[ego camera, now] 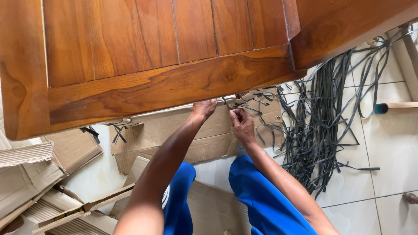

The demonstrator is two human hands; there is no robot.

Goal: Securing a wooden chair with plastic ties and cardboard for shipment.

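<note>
A large brown wooden panel (143,56) fills the top of the view. Both my hands reach under its lower edge. My left hand (203,109) is partly hidden by the wood, its fingers closed at the edge near a thin dark strap (228,102). My right hand (242,125) is closed around the same strap just below the panel. Flattened cardboard (174,130) lies under the hands. My legs in blue trousers (261,200) show at the bottom.
A big bundle of dark flat straps (322,130) spreads over the white tiled floor (387,148) on the right. Cardboard pieces (39,174) pile up at the left. A wooden handle with a blue end (394,106) lies far right.
</note>
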